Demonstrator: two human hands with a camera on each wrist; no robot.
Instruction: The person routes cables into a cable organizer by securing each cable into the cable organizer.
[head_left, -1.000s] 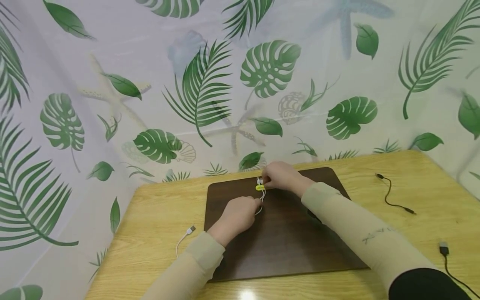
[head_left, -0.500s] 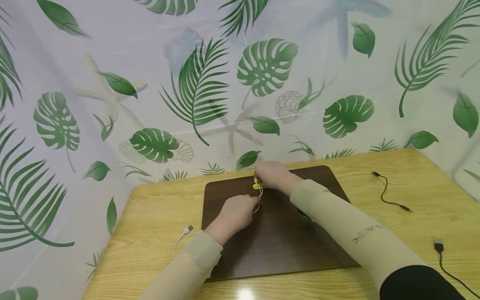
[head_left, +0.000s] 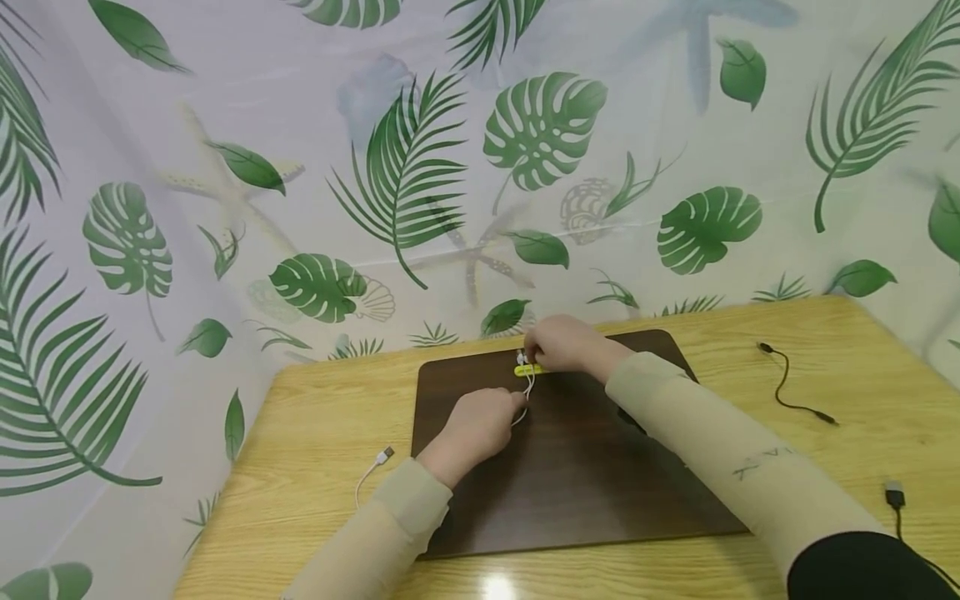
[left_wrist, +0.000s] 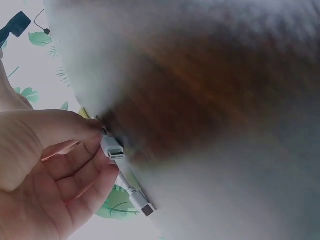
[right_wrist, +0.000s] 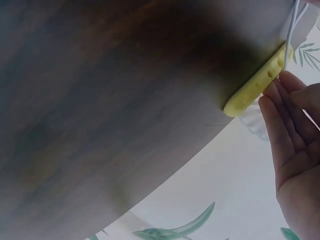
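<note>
The left hand (head_left: 476, 429) holds thin white cables (head_left: 531, 385) in a small pinch, just on the near side of the yellow clip (right_wrist: 250, 90). The right hand (head_left: 566, 343) is bent up small, with its fingertips right by the clip and the cables; I cannot tell if it pinches a cable or only touches the clip. The cables cross the clip's left end, and their little white plugs (left_wrist: 113, 148) stick out on the far side. The clip sits by the far edge of a dark brown board (head_left: 585, 483), and its holes to the right have no cable in them. If the left hand tugs too hard, the cables could pop out of the clip. If the right hand pushes crookedly, the clip might slide. The board lies on the wooden counter (head_left: 322, 442). To the left is a white USB plug (head_left: 385, 456). To the right is a short black cable (head_left: 777, 397), and nearer is a black USB plug (head_left: 895, 497). A leafy cloth (head_left: 630, 75) hangs at the far side
</note>
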